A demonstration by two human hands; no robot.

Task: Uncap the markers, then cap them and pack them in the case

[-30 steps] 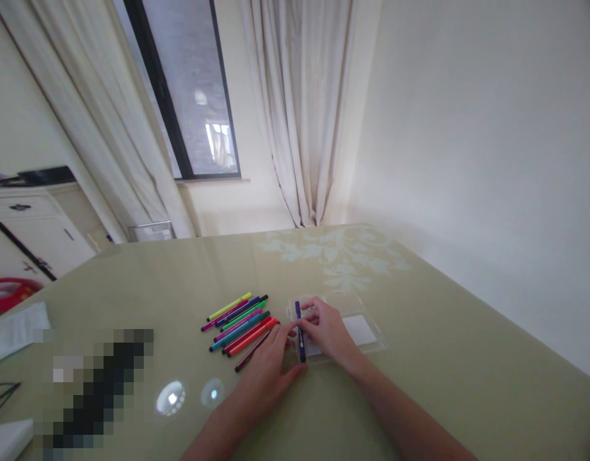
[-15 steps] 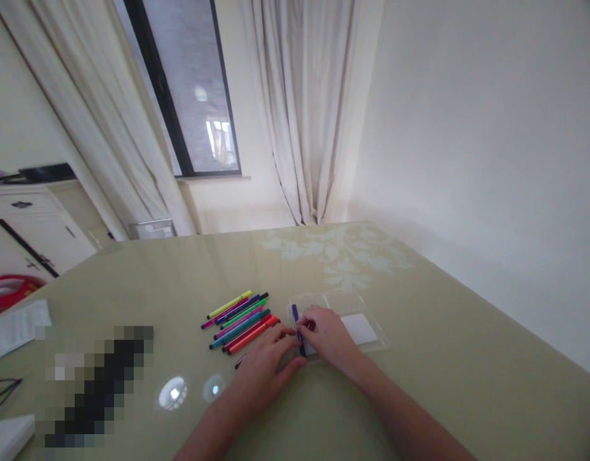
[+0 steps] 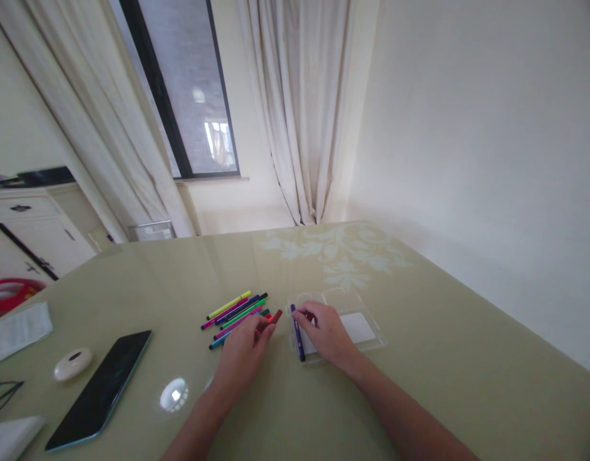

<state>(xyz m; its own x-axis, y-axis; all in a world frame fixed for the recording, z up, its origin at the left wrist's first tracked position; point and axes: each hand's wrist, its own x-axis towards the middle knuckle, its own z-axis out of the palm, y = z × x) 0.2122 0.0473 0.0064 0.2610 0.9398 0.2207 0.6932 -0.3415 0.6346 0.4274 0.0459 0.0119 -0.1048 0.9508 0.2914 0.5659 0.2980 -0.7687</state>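
Above the tabletop (image 3: 295, 416), the left hand (image 3: 244, 349) pinches 1 dark-red marker (image 3: 276, 315) between its fingers; a light, level hold probably serves best. The right hand (image 3: 326, 328) touches a purple marker (image 3: 299, 339) at the clear case (image 3: 345, 303), along its left end; whether the fingers pinch, I cannot tell. Gentle pressure should prevent rolling. Just past the left hand lie loose markers (image 3: 243, 314).

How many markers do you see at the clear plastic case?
1: the purple marker, at the left side of the case. The right hand partly covers the case; another may be hidden.
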